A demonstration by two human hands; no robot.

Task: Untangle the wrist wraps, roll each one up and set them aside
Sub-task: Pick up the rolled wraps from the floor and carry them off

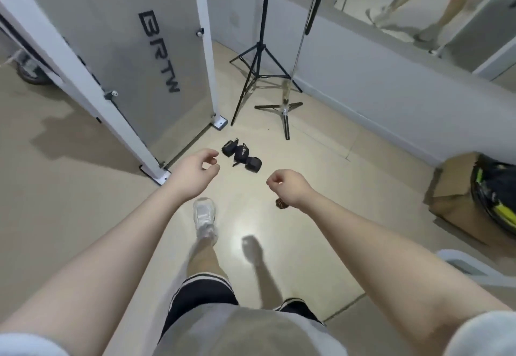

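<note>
Three black rolled wrist wraps [241,154] lie close together on the beige floor, just beyond my hands. My left hand [195,172] hangs in the air a little left of them, fingers loosely curled, holding nothing. My right hand [287,185] is to the right and nearer me, its fingers curled in with nothing visible in them. Neither hand touches the wraps.
A white-framed grey panel [156,56] stands on the left with floor brackets [219,123]. A black tripod [261,56] and a small stand [285,109] stand behind the wraps. A cardboard box [452,196] with a dark bag sits right. A small brown object [280,204] lies under my right wrist.
</note>
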